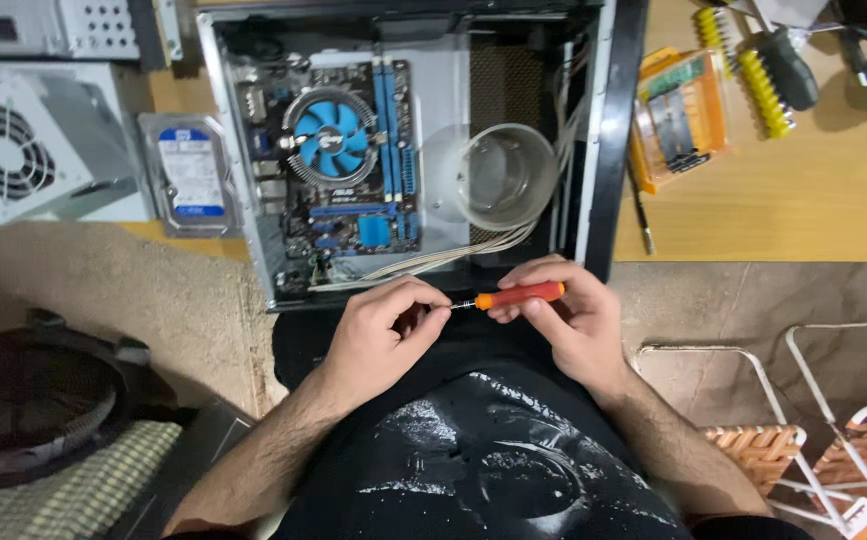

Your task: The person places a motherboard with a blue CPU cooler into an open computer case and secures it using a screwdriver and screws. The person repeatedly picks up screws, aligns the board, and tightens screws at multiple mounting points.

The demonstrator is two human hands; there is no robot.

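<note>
Orange-handled screwdriver [513, 295], light and stiff, is lying just below the computer case [593, 150]; right hand [568, 320] is pinching its handle, left hand [383, 335] fingers pinching its tip.

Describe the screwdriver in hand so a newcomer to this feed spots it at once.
Start at the open computer case lying flat on the wooden desk; just below its near edge the two hands meet. The small orange-handled screwdriver lies level between them, handle in the right hand, metal tip pinched by the left hand. The other drivers, green and yellow, lie far off on the desk.
</note>
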